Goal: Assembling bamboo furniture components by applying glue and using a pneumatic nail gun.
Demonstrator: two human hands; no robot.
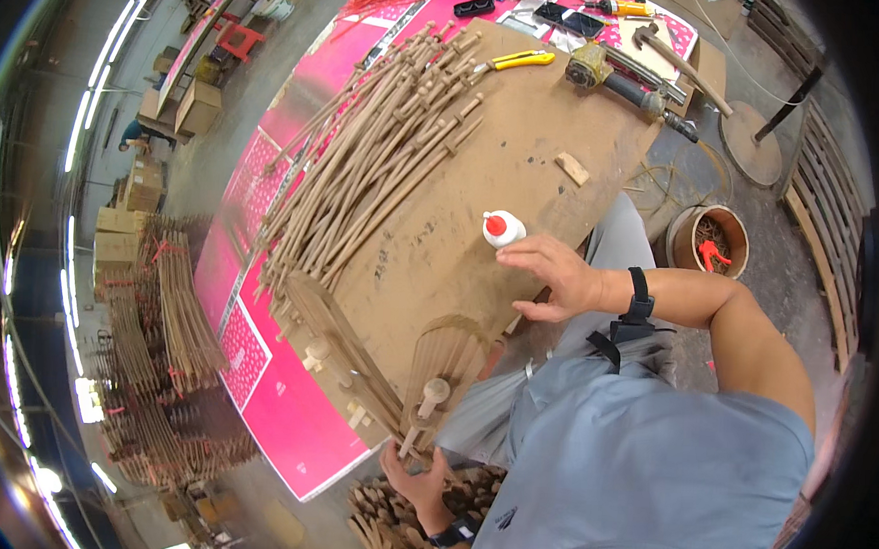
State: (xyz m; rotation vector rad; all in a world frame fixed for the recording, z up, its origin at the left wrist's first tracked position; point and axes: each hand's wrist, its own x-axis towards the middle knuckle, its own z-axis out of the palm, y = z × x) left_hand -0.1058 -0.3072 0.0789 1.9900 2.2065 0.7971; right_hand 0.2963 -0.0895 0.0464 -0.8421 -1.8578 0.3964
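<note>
My right hand (567, 282) is open, thumb and fingers apart, with its fingertips beside a white squeeze bottle with a red cap (505, 234). Whether they touch it I cannot tell. At the table's near left edge, my left hand (416, 483) is closed around the lower end of a wooden stick with a round knob (436, 391). Part of that stick is smeared by motion into a fan shape. Just left of it, a long pale brown stick shape is also blurred. A big heap of knobbed wooden sticks (376, 154) covers the table's left half.
Cardboard and pink printed sheets cover the table (440, 255). On it lie a wood chip (571, 168), a yellow cutter (522, 60), a power tool (615, 81), a hammer (679, 59) and a phone (571, 21). A round bin (681, 241) stands at right; wooden pieces (375, 512) are piled below.
</note>
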